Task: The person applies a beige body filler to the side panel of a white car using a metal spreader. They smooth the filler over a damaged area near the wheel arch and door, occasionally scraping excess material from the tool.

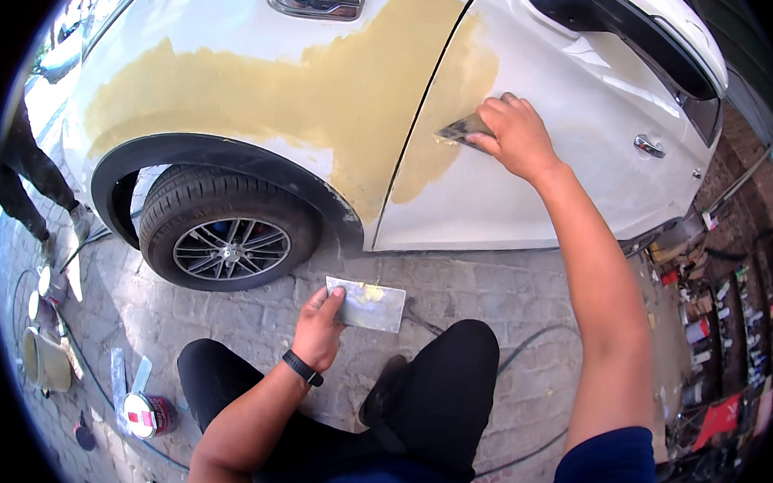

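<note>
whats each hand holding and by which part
Left hand: the plate, by its left end, thumb on top. Right hand: the scraper, by its right end.

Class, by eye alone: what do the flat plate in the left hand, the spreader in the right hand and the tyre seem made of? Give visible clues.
Flat plate: probably metal, dull grey, thin and straight-edged, though stiff plastic is possible.
Spreader: dark and dull, perhaps plastic or metal; smears leave it open.
Tyre: matte black rubber, from its moulded tread.
</note>
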Motion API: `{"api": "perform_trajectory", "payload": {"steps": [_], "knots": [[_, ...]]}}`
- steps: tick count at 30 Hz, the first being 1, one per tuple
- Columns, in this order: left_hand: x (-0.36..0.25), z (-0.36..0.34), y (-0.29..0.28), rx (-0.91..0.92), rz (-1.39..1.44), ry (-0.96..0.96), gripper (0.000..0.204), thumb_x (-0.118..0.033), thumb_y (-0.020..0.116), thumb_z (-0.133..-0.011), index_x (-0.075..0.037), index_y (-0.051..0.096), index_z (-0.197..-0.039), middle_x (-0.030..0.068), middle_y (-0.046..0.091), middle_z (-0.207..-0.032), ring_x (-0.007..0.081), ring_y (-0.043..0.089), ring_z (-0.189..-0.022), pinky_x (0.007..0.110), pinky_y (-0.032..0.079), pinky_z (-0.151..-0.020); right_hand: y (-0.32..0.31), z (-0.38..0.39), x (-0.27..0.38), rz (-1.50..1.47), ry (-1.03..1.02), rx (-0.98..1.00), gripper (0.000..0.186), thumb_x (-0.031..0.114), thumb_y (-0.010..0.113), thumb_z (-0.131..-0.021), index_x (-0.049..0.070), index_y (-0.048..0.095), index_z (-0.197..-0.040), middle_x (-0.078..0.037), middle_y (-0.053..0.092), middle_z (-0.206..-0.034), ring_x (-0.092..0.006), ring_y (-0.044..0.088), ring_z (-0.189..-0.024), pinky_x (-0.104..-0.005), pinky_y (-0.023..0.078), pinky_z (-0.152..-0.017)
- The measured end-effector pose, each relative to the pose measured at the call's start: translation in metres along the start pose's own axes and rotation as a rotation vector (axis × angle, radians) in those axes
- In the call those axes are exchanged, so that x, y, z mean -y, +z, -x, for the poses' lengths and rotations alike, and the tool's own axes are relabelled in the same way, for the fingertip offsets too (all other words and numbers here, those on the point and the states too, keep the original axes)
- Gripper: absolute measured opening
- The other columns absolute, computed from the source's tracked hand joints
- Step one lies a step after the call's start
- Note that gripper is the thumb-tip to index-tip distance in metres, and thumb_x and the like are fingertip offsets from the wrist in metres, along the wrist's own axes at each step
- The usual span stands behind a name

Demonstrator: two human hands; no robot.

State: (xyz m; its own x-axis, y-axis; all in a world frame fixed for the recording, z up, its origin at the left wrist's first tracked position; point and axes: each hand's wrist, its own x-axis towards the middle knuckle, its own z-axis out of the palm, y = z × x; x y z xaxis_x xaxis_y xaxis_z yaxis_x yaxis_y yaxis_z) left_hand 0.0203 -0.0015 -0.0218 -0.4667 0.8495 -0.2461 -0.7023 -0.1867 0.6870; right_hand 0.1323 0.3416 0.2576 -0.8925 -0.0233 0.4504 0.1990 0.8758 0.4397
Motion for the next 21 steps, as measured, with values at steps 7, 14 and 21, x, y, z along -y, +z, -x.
{"api": "perform_trajectory", "payload": {"steps": [7, 14, 21], "knots": [[0.002, -0.005, -0.005, -0.009, -0.005, 0.019, 0.027, -0.026, 0.062, -0.109, -0.006, 0.067, -0.126, 0.0035, 0.072, -0.117, 0.0148, 0.066, -0.108, 0.037, 0.051, -0.096, -0.05, -0.028, 0.003, -0.687, 0.46, -0.205, 0.035, 0.031, 0.071, -0.102, 0.001, 0.065, -0.119, -0.013, 0.075, -0.108, -0.0273, 0.068, -0.095, -0.0384, 0.053, -0.089], [0.005, -0.012, -0.004, 0.003, -0.001, 0.019, 0.026, -0.026, 0.062, -0.108, -0.008, 0.067, -0.125, 0.0027, 0.072, -0.117, 0.0148, 0.066, -0.108, 0.036, 0.052, -0.095, -0.077, -0.073, -0.039, -0.557, 0.424, -0.362, 0.038, 0.034, 0.07, -0.103, 0.004, 0.065, -0.125, -0.009, 0.076, -0.113, -0.0233, 0.068, -0.099, -0.0366, 0.053, -0.093], [-0.025, -0.004, -0.004, 0.061, 0.046, 0.114, 0.025, -0.025, 0.061, -0.109, -0.007, 0.067, -0.125, 0.0017, 0.072, -0.116, 0.013, 0.066, -0.107, 0.035, 0.051, -0.094, -0.033, -0.026, 0.053, -1.164, 0.463, -0.439, 0.032, 0.027, 0.061, -0.11, -0.001, 0.066, -0.126, 0.0, 0.071, -0.11, -0.0074, 0.058, -0.096, -0.0268, 0.048, -0.089]]}}
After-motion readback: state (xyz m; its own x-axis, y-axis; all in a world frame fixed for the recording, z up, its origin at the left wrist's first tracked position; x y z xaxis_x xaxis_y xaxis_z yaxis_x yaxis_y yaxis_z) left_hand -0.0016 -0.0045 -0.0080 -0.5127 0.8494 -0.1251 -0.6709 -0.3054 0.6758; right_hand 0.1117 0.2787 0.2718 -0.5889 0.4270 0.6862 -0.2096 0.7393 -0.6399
